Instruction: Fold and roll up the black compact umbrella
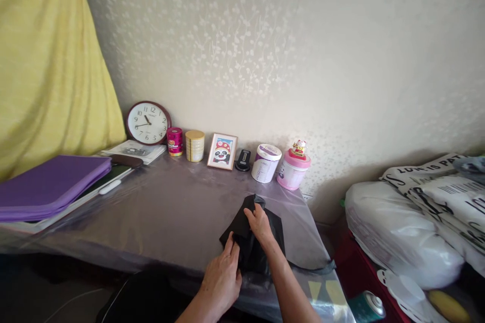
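A bundle of thin black fabric (242, 222) lies near the front edge of the table, creased and partly folded over. It may be a bag or a folded cover; its exact kind does not show. My right hand (259, 222) grips the upper part, thumb and fingers closed on a raised fold. At the lower left side, my left hand (223, 273) holds the fabric's edge between fingers and thumb, some fingertips hidden by the cloth. A thin dark strap (308, 268) runs right from the bundle along the table.
Along the wall on the table (182, 212) stand a clock (148, 123), a pink tin (175, 142), a yellow-lidded jar (195, 146), a framed panda picture (222, 152), a black stand (243, 160) and two tubs (265, 165). Purple folders (56, 184) lie left; white bags (397, 232) sit right.
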The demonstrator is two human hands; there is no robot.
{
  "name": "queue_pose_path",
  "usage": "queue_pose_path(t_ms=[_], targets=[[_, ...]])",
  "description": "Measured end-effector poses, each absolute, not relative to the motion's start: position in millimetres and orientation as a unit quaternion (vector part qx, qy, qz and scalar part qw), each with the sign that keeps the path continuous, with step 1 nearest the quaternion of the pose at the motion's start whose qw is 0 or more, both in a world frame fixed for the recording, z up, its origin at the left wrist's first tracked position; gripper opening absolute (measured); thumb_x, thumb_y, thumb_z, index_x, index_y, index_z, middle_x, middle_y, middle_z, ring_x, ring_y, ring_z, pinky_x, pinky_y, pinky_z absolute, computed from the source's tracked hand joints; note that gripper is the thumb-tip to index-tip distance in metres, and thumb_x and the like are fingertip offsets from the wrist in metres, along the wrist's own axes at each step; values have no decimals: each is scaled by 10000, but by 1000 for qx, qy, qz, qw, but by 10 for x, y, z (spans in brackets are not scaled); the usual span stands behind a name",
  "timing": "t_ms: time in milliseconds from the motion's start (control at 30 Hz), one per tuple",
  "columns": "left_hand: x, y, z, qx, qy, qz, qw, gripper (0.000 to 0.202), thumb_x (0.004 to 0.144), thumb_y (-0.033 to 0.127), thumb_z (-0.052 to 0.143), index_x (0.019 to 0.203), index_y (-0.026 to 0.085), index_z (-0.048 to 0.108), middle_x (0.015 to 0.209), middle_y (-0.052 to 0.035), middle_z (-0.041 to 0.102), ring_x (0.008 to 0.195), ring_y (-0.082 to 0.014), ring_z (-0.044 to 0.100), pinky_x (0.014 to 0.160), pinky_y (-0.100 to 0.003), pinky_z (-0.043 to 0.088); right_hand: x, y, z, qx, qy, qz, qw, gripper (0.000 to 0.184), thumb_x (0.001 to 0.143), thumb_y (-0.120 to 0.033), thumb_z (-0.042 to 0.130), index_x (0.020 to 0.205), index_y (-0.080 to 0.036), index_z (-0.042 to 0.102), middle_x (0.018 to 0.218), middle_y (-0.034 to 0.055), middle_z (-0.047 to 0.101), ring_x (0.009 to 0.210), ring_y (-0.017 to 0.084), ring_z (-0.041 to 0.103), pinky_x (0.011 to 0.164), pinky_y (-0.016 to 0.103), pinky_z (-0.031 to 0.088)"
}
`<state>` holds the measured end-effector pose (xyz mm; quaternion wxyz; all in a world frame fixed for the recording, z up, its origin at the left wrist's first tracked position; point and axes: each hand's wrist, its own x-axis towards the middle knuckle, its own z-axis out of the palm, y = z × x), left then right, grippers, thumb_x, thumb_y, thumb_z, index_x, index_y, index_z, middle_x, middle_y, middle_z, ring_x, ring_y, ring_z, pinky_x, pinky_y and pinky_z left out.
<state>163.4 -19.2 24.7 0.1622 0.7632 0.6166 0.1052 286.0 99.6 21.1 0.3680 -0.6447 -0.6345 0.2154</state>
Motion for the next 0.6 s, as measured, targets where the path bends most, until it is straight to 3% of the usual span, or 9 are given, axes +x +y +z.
queue_pose_path(t_ms=[233,400,600], targets=[[1618,-211,214,761,624,92,149,568,772,120,405,1332,85,317,1417,-173,332,1085,-208,566,876,-283,459,2773,921,278,-595,-654,320,339,295,864,-319,420,1105,-162,487,672,5,682,575,132,635,526,214,447],[1611,-227,123,764,617,139,128,619,780,112,402,1364,85,199,1428,-175,306,1124,-200,538,857,-265,469,2690,828,391,-584,-677,310,323,220,882,-286,376,962,-186,554,719,5,712,603,113,647,599,208,440],[1606,-270,12,756,629,172,54,463,826,176,416,1275,98,339,1310,-164,436,1037,-215,579,776,-284,501,2687,797,391,-584,-698,278,306,236,895,-271,353,837,-209,573,727,-14,712,592,97,637,601,195,415]])
